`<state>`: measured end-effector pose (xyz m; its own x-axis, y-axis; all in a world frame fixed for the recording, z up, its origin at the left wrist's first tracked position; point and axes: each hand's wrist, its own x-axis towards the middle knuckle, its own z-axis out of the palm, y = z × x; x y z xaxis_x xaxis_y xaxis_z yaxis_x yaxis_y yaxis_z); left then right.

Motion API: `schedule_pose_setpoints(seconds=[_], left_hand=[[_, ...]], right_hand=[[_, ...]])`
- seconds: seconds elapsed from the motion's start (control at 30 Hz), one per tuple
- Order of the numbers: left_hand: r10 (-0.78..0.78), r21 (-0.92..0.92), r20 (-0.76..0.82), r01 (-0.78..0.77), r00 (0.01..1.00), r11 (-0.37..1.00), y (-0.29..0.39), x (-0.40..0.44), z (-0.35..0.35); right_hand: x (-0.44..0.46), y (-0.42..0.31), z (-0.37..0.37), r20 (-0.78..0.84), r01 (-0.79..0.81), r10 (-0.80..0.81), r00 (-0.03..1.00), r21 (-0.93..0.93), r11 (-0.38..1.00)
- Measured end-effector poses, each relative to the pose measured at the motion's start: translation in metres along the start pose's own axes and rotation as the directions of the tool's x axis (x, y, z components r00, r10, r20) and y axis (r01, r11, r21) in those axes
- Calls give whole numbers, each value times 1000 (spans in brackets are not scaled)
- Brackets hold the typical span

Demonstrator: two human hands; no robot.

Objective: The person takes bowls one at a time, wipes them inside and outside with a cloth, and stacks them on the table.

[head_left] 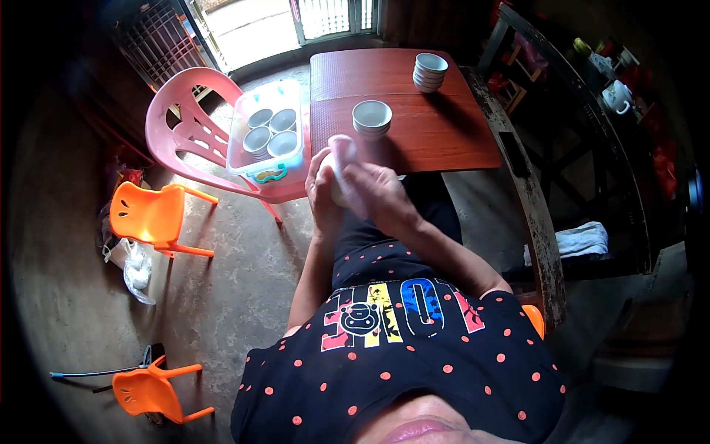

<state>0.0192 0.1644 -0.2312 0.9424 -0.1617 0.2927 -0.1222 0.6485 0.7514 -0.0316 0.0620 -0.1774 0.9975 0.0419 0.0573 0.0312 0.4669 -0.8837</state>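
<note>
In front of my body, my left hand point(321, 194) is closed around a pale bowl point(336, 186), which is mostly hidden by fingers and cloth. My right hand point(383, 198) grips a light pink cloth point(345, 157) and presses it against the bowl; the cloth is slightly blurred. Just beyond my hands, a short stack of white bowls point(371, 118) stands on the reddish-brown table point(451, 137). Farther back on the same table is a taller stack of bowls point(430, 72).
To the left, a clear plastic bin point(238, 152) holding several stacks of bowls sits on a pink chair point(164, 140). Two orange chairs point(144, 211) stand on the concrete floor. A dark wooden bench point(543, 251) runs along the right, with a white towel point(580, 240) near it.
</note>
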Motion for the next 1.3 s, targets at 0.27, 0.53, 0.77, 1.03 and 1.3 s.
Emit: schedule_pose_setpoints(seconds=[0.27, 0.53, 0.77, 1.03, 1.3], left_hand=[[-171, 114, -101, 182, 980, 977, -24, 6, -59], [152, 357, 19, -148, 988, 922, -20, 0, -5], [-493, -468, 279, 565, 824, 680, -6, 12, -43], [229, 467, 87, -243, 970, 850, -25, 0, -6], [-520, -247, 178, 549, 835, 798, -15, 5, -31]], right_hand=[[-6, 41, -37, 626, 773, -514, 586, -623, 123], [4, 11, -18, 3, 35, -35, 999, 98, 995], [2, 13, -36, 743, 848, -466, 480, -530, 29], [-11, 7, -15, -32, 127, -133, 991, -141, 982], [-14, 12, -38, 144, 371, -353, 925, -550, 748]])
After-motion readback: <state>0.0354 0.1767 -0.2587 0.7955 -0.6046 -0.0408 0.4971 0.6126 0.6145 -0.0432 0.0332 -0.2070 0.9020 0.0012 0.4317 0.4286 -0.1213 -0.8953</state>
